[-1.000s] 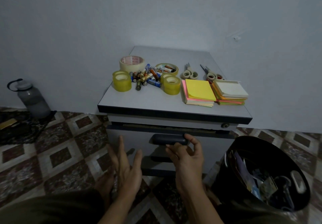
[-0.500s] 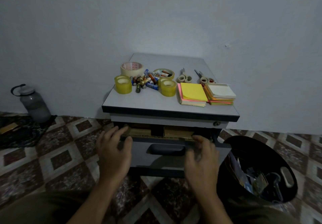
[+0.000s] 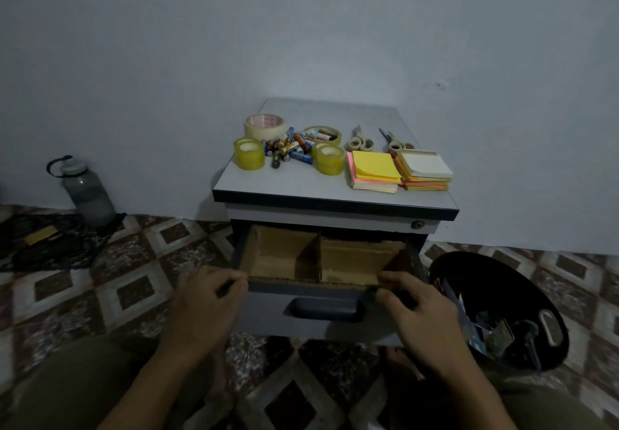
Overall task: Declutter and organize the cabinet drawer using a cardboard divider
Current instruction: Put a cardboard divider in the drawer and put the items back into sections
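At the far left a grey water bottle point(image 3: 87, 191) stands on the tiled floor against the wall, just behind a dark cloth point(image 3: 57, 245). The left hand point(image 3: 204, 302) grips the left end of the drawer's front edge, with the fingers curled over the corner. The drawer point(image 3: 268, 312) of the small cabinet point(image 3: 301, 183) stands partly open, and inside it sits the cardboard divider point(image 3: 306, 260). Its middle wall splits the drawer into a left and a right compartment, and both show only bare cardboard. On top of the cabinet, from the left, there are a yellow tape roll point(image 3: 249, 154), a beige tape roll point(image 3: 264, 125) behind it and a heap of batteries point(image 3: 288, 150). Then come a flat tape roll point(image 3: 322, 134) with more batteries lying inside it, and another yellow roll point(image 3: 330, 160). Further right are two pairs of scissors point(image 3: 358, 140), and in front of them two stacks of sticky notes point(image 3: 375, 170) just beside each other. The right hand point(image 3: 418, 309) holds the right end of the drawer's front edge, its fingers bent over the rim. At the far right a black bin point(image 3: 449, 265) stands on the floor beside the cabinet, with paper scraps inside.
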A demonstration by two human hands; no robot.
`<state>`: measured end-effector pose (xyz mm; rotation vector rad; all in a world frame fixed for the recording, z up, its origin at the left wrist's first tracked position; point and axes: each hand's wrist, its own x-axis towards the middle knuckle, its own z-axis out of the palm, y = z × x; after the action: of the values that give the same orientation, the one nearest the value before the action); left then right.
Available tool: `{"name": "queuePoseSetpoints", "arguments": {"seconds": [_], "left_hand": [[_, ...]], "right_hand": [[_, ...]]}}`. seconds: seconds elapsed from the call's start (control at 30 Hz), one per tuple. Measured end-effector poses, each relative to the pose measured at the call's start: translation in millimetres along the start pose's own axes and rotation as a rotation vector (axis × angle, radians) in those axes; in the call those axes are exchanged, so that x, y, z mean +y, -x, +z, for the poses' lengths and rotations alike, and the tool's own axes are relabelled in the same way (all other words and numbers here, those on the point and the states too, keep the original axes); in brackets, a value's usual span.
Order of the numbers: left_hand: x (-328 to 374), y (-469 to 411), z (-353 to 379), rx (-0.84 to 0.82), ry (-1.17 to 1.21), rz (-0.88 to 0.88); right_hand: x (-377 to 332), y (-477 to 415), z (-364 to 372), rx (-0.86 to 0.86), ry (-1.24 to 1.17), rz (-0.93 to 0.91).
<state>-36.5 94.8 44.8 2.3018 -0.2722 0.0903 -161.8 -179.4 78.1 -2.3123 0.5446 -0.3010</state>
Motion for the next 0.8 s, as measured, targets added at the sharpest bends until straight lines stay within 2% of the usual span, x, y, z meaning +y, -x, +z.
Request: {"name": "queuePoseSetpoints", "arguments": {"seconds": [0.2, 0.27, 0.43, 0.57, 0.7, 0.8], "left_hand": [[19, 31, -37, -0.198, -0.082, -0.078], [25, 24, -40, -0.187, -0.005, -0.034], [20, -38, -17, -0.169, 0.053, 0.024], [11, -88, 13, -0.298, -0.022, -0.002], [10, -110, 26, -0.313, 0.013, -0.025], [5, -112, 31, -0.286, -0.049, 0.004]], "right_hand": [[0, 28, -32, -0.233, -0.005, 0.011], [-3, 23, -43, -0.215, -0.048, 0.007], [16, -40, -45, -0.024, -0.007, -0.029], [30, -88, -26, -0.098, 0.008, 0.025], [50, -104, -7, -0.143, -0.041, 0.092], [57, -105, 1, -0.158, -0.061, 0.105]]}}
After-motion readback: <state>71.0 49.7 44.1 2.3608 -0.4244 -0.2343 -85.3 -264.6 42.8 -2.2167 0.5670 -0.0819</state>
